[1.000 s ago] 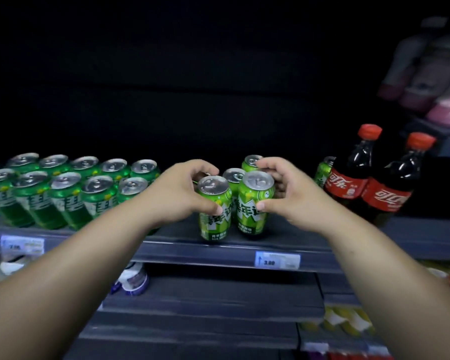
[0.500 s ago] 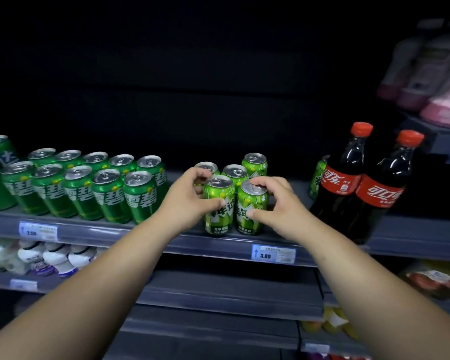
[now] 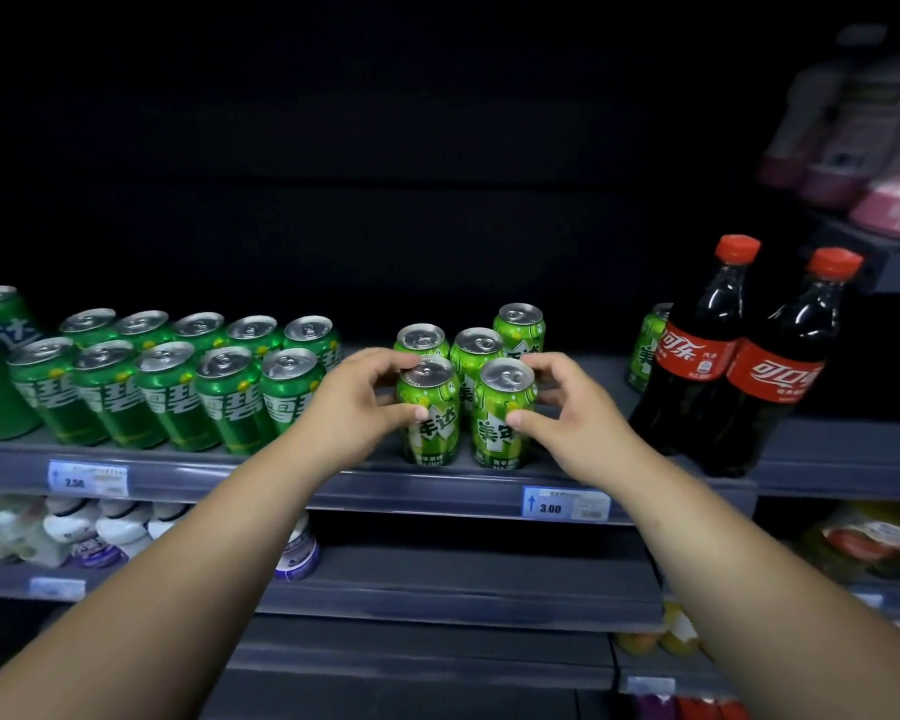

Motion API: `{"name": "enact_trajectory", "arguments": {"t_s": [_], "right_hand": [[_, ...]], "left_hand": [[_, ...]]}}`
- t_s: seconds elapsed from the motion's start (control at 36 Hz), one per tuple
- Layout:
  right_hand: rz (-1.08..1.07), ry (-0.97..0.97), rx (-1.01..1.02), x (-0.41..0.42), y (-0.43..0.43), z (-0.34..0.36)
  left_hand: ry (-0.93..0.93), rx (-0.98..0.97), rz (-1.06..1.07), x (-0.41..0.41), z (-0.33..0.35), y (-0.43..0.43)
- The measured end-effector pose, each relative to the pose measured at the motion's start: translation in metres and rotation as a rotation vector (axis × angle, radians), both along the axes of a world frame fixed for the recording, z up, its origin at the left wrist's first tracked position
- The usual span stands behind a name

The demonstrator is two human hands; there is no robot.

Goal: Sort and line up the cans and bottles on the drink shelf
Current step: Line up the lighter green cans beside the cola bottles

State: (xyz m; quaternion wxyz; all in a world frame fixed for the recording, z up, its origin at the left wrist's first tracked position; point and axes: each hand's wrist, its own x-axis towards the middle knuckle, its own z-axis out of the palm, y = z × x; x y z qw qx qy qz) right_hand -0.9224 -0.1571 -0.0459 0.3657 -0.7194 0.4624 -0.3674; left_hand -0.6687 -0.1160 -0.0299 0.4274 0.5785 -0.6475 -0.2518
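With the left hand [image 3: 357, 402] gripping one front lime-green can [image 3: 429, 410] and the right hand [image 3: 567, 418] its neighbour [image 3: 505, 413], a careless shove could topple the three cans behind [image 3: 476, 350].

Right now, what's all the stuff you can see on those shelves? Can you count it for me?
Dark green cans: ten in two rows, plus one bigger at the far left, drink shelf.
Light green cans: five in the middle, one more half hidden behind the bottles.
Cola bottles: two, dark with red caps and labels, right.
Price tags: two readable, blue and white, shelf edge.
Small white bottles: several, count unclear, lower shelf left.
Pink packs: blurry, top right.
Left hand: holds the front-left light can.
Right hand: holds the front-right light can.
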Motion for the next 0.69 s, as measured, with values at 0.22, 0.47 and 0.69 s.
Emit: {"name": "enact_trajectory", "arguments": {"t_s": [0.22, 0.47, 0.69], "right_hand": [[0.048, -0.020, 0.049, 0.016, 0.009, -0.002], [-0.022, -0.035, 0.028, 0.027, 0.007, -0.011], [-0.061, -0.036, 0.021, 0.030, 0.000, -0.017]], "left_hand": [[-0.126, -0.022, -0.081, 0.015, 0.004, -0.005], [-0.152, -0.009, -0.131, 0.026, 0.009, -0.009], [-0.160, -0.004, -0.160, 0.030, 0.008, -0.014]]}}
